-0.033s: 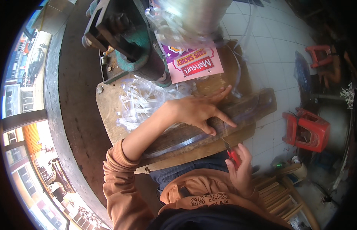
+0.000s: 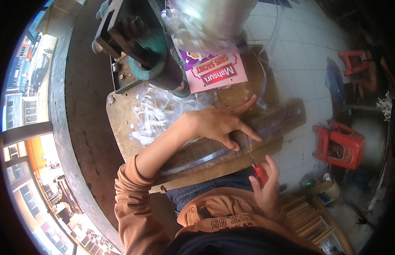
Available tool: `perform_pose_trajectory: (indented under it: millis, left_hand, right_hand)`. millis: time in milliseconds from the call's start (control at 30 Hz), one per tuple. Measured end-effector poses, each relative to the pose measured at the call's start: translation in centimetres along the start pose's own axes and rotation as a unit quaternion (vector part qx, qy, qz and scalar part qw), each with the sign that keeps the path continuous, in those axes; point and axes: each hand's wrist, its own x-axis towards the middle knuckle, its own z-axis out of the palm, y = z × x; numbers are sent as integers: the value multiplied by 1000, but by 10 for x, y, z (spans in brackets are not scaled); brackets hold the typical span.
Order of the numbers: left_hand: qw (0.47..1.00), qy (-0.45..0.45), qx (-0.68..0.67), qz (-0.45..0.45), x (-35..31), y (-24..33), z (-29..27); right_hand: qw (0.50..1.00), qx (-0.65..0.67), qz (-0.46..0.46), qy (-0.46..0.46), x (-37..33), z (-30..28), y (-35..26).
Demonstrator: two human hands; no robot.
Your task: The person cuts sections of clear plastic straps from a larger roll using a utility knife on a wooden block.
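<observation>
Nearest, just off the near edge of the wooden worktop (image 2: 120, 127), the right hand (image 2: 270, 187) has its thumb and fingers closed around the red handle of a thin-bladed cutting tool (image 2: 259, 174). The blade slants away from the body, over that edge, toward the gap between the other hand's thumb and index finger; whether it touches anything there, I cannot tell.

The clear plastic strip (image 2: 206, 157) lies lengthwise on a dark plank (image 2: 184, 154), which runs along the worktop's near edge and out toward its right end. Over the strip, the left hand (image 2: 217, 126) is spread palm down, gripping nothing, its thumb and index finger apart. The strip passes by the thumb tip and under the index finger, emerging on both sides of the hand.

Behind the left wrist, a loose heap of clear strips (image 2: 153, 112) covers the worktop's left-middle part. Toward its far edge stand a green-and-black metal machine (image 2: 165, 70) and, to the right, a pink printed sheet (image 2: 216, 78). Beyond the right end, a red stool (image 2: 342, 146) rests on the tiled floor (image 2: 301, 63).
</observation>
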Motion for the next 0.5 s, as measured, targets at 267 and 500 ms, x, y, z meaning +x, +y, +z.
perform_pose_trajectory:
  millis: [267, 500]
  left_hand:
    - [1000, 0, -13, 15, 2, -4, 2]
    - [1000, -6, -19, 10, 2, -4, 2]
  right_hand:
    - [972, -226, 33, -53, 19, -6, -12]
    - [974, -206, 54, -72, 22, -1, -13]
